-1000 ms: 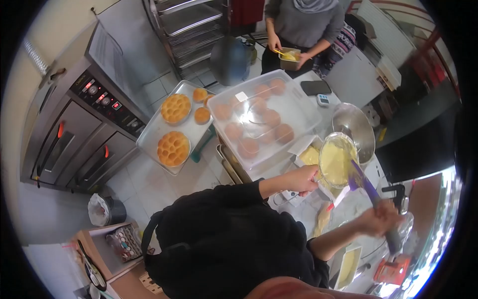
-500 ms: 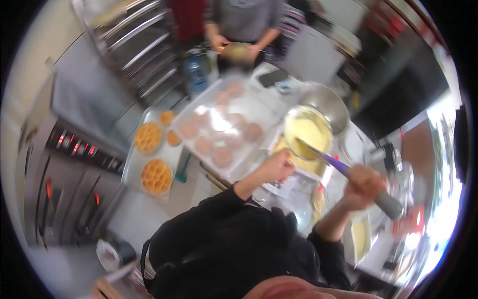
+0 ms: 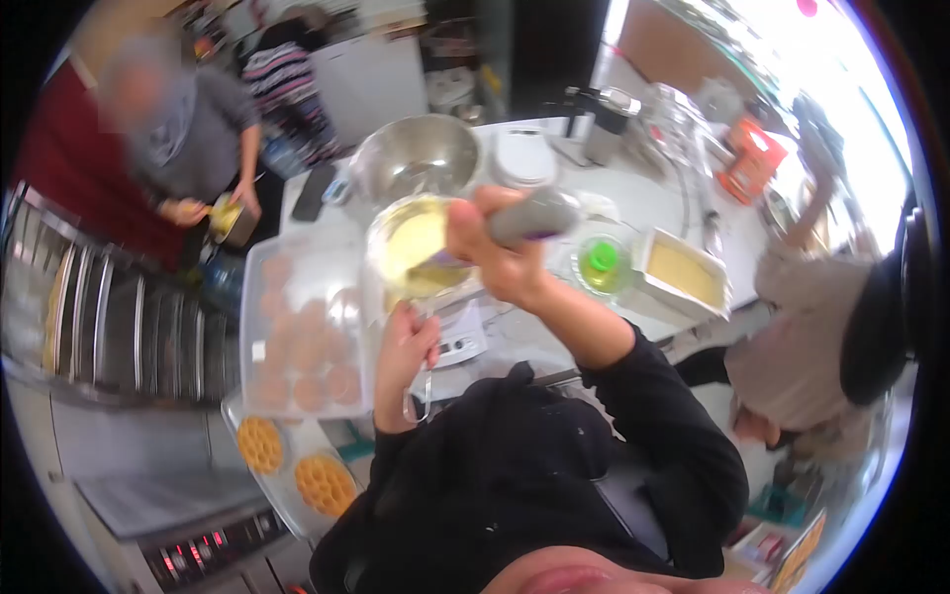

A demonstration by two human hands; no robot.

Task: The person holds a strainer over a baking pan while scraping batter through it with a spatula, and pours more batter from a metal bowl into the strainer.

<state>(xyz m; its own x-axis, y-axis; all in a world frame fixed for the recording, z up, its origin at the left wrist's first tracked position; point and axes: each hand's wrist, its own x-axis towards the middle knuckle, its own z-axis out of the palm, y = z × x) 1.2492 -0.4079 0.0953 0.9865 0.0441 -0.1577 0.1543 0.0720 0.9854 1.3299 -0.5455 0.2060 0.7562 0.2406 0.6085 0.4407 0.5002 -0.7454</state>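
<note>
A metal bowl (image 3: 377, 261) with pale yellow batter (image 3: 414, 241) in it is in front of me. My left hand (image 3: 406, 346) is closed around its metal handle (image 3: 421, 404), whose looped end shows below my fingers. My right hand (image 3: 503, 247) is wrapped round the thick grey-and-purple handle (image 3: 534, 217) of a spatula. The spatula's lower end reaches into the batter, and my hand partly covers it. Under the bowl there is a lined pan with more yellow batter, mostly hidden, above a white kitchen scale (image 3: 461, 340).
A large steel bowl (image 3: 418, 158) stands behind. To the left are a lidded plastic box (image 3: 254, 342) of round pieces and a tray with honeycomb-patterned pastries (image 3: 325, 484). A lined loaf pan (image 3: 683, 275) and green-capped bottle (image 3: 603, 259) sit right. Other people stand left and right.
The view has swung to the right, so the table's right side and a person there now show. The spatula is still in the batter, with its handle pointing more toward the camera.
</note>
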